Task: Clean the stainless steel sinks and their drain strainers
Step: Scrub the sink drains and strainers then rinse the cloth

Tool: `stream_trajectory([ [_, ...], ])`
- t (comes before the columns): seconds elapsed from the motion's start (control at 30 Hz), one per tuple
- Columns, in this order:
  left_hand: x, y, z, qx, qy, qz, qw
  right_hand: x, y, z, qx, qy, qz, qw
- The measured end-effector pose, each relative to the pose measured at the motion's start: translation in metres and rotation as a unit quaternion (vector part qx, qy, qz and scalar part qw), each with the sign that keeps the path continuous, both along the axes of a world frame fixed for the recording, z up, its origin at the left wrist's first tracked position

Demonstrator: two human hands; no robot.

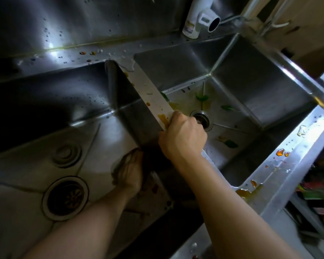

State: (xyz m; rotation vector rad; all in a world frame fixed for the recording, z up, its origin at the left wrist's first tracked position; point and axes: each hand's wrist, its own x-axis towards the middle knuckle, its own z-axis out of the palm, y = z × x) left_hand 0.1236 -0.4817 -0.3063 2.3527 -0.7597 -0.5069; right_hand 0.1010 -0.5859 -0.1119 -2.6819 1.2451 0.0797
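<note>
Two stainless steel basins sit side by side, split by a flat divider (148, 86). In the left basin (45, 101), the drain strainer (65, 198) lies in its floor. My left hand (129, 176) is low in this basin against the divider wall, shut on a dark mesh scrubber (123, 162). The right basin (251, 86) has a drain (204, 119) ringed with yellow-orange residue and green leaf scraps (201, 98). My right hand (182, 136) is a closed fist resting on the divider beside an orange smear (163, 118); nothing shows inside it.
A white faucet body (198, 17) stands on the back ledge above the divider. Orange sauce drops (281, 152) and a puddle (244, 192) lie on the front rim at the right. Cluttered shelves (318, 193) sit beyond the right edge. Water drops dot the backsplash (64, 25).
</note>
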Motion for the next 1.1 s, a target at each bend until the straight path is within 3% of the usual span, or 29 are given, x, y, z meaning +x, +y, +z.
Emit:
stream_trajectory([
  [0.07,-0.001,0.017,-0.009,0.065,-0.073,-0.101,0.990,-0.001,0.001,0.001,-0.001,-0.002,0.000,1.000],
  [0.13,0.001,0.029,-0.009,0.121,-0.089,-0.148,0.978,-0.001,0.002,0.003,0.003,-0.005,-0.002,1.000],
  [0.4,0.014,0.118,0.002,0.209,-0.076,-0.149,0.963,-0.004,0.010,0.009,0.014,-0.023,-0.023,0.999],
  [0.57,0.025,0.149,0.018,0.293,0.003,-0.142,0.945,-0.008,0.019,0.017,0.048,-0.026,-0.029,0.998],
  [0.83,-0.017,0.052,0.043,0.104,0.014,-0.145,0.984,-0.062,0.017,0.030,0.094,0.052,-0.065,0.992],
  [0.93,-0.043,0.018,0.034,0.015,0.063,-0.061,0.996,-0.071,0.016,0.026,0.107,0.075,-0.068,0.989],
  [1.0,-0.048,0.010,0.020,0.011,0.043,-0.067,0.997,-0.071,0.014,0.023,0.090,0.072,-0.071,0.991],
  [1.1,-0.040,0.023,0.007,0.060,-0.025,-0.154,0.986,-0.071,0.013,0.021,0.094,0.060,-0.071,0.991],
])
